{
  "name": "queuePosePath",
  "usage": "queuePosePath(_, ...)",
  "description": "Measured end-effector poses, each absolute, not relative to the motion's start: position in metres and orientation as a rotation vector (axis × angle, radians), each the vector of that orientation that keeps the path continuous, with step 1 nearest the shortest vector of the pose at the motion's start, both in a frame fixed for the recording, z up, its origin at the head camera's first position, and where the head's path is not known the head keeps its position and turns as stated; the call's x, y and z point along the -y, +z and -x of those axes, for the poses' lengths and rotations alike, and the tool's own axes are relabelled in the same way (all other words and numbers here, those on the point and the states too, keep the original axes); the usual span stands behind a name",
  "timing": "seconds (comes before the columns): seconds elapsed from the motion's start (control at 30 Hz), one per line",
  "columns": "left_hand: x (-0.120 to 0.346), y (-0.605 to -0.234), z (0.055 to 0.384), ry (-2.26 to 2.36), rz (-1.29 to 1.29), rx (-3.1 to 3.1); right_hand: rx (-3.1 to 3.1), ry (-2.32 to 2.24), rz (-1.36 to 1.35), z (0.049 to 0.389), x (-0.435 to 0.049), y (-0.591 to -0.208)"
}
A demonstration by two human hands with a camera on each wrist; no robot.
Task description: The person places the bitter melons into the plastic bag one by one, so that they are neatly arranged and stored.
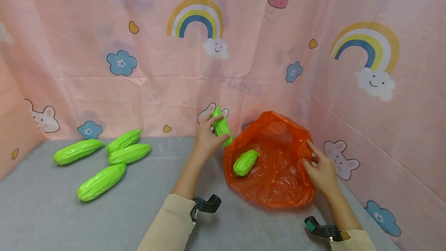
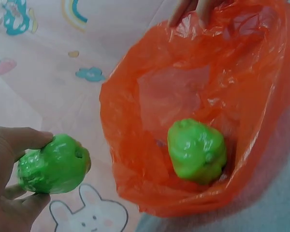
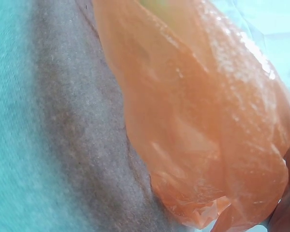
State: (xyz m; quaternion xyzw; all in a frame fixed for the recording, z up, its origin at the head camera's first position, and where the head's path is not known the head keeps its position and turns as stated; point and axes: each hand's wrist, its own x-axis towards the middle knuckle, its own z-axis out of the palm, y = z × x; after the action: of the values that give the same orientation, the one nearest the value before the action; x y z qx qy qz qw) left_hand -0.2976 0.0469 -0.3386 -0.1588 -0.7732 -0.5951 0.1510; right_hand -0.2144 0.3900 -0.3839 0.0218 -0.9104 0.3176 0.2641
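Observation:
My left hand (image 1: 206, 134) grips a bright green, ridged bitter melon (image 1: 221, 128) between thumb and fingers, raised just off the bag's left rim. In the left wrist view, that bitter melon (image 2: 55, 164) shows its blunt end beside the bag. The orange-red plastic bag (image 1: 275, 189) gapes wide on the table. Inside it, toward the left, lies another bitter melon (image 1: 246, 162). At the bag's right side my right hand (image 1: 322, 171) pinches the rim. Up close in the right wrist view, the bag's outer wall (image 3: 183, 121) covers most of what the right hand does.
Several more bitter melons lie on the left of the grey table (image 1: 156, 212); one (image 1: 102, 182) is nearest the front, another (image 1: 78, 152) farthest left. A pink printed curtain (image 1: 156, 100) rises behind the table and along both sides.

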Motion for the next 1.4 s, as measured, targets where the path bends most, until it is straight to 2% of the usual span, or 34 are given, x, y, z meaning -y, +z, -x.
queuePosePath(0.3,-0.069,-0.336,0.288,-1.653,0.716,2.383,2.479,0.870,-0.039,0.212,-0.390,-0.381)
queuePosePath(0.67,-0.096,-0.348,0.275,-1.365,0.983,2.563,2.483,0.886,-0.038,0.211,-0.389,-0.380)
queuePosePath(1.4,-0.113,-0.376,0.271,-1.115,1.151,2.735,2.446,0.877,-0.069,0.211,-0.386,-0.379)
